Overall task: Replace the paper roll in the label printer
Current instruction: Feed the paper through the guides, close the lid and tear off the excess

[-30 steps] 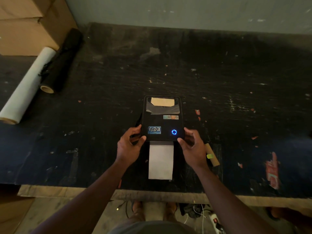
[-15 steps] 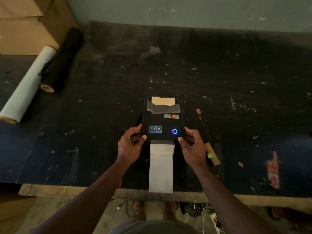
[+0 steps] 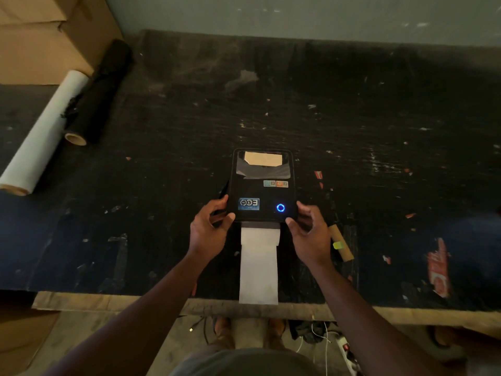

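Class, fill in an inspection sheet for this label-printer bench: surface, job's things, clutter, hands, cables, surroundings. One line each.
Surface: dark bench top, scuffed, flecked with scraps.
Job's things: label printer lid shut, blue light lit; paper strip runs out of its front to the bench edge; bare cardboard core lies right of it.
Clutter: white roll and black roll far left.
Hands: left hand and right hand at the printer's front corners.
Cables: wires and power strip on the floor.
Surroundings: cardboard boxes, wall.
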